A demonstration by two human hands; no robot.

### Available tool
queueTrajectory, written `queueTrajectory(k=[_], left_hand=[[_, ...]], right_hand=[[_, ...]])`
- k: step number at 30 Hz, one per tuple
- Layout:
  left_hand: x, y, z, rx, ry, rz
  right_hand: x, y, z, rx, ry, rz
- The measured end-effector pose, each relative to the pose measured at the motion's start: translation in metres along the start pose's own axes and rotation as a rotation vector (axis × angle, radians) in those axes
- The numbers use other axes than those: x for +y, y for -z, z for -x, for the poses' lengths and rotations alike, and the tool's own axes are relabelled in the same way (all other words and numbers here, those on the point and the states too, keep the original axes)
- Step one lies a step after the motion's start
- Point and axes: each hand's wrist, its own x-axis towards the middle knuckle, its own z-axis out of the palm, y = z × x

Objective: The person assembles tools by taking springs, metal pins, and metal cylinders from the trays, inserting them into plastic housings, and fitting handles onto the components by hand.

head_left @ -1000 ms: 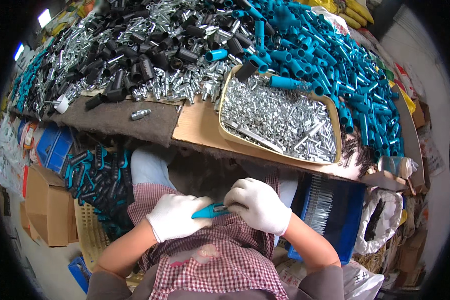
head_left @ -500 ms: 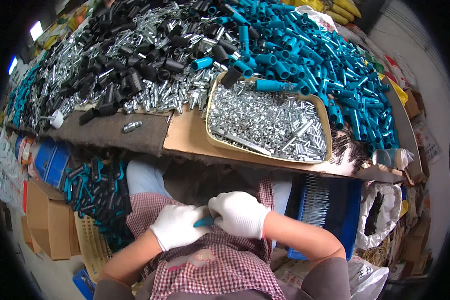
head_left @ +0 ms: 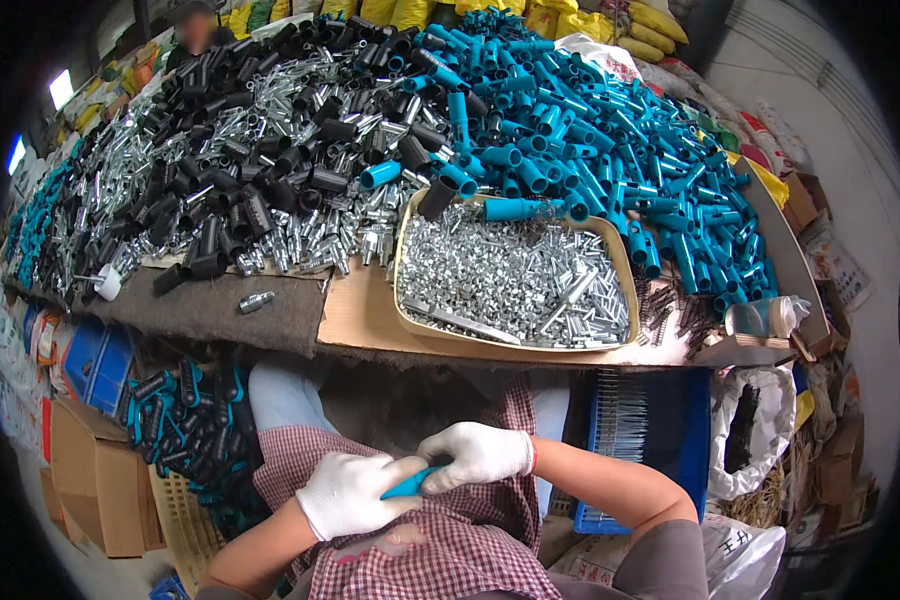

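Observation:
Over my lap, my left hand (head_left: 355,494), in a white knit glove, is closed around a teal plastic sleeve (head_left: 408,484). My right hand (head_left: 476,457), gloved the same way, has its fingers pressed on the sleeve's right end. Whether a smaller part sits between those right fingers is hidden. On the table edge beyond my hands stands a cream tray (head_left: 630,300) heaped with small silver metal pieces. A long metal strip (head_left: 460,322) lies on its near side. Behind the tray rises a pile of teal sleeves (head_left: 580,140) like the one I hold.
Black sleeves (head_left: 260,215) and silver metal cores spread across the table's left. Springs (head_left: 660,305) lie right of the tray. A blue bin (head_left: 680,430) with long metal rods stands at my right, a heap of black-and-teal handles (head_left: 185,420) at my left. Another person (head_left: 198,35) is beyond the table.
Both hands sit slightly lower in the picture, as the view has tilted up. More of the teal sleeve shows between them, and my right fingers have shifted along its end.

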Motion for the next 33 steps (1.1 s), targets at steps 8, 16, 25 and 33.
queueTrajectory(k=[8, 16, 25, 33], left_hand=[[0.007, 0.005, 0.001, -0.025, -0.063, 0.002], [-0.001, 0.016, -0.016, 0.221, -0.058, 0.039], [0.011, -0.003, -0.007, -0.047, 0.307, 0.255], [0.003, -0.009, -0.005, -0.163, 0.275, 0.239]], right_hand=[[0.003, 0.0, 0.002, -0.174, -0.067, -0.213], [-0.047, 0.036, 0.014, 0.328, 0.217, 0.323], [-0.03, 0.123, -0.015, 1.096, -0.031, 0.827], [-0.021, 0.124, 0.003, 1.277, 0.097, 0.642]])
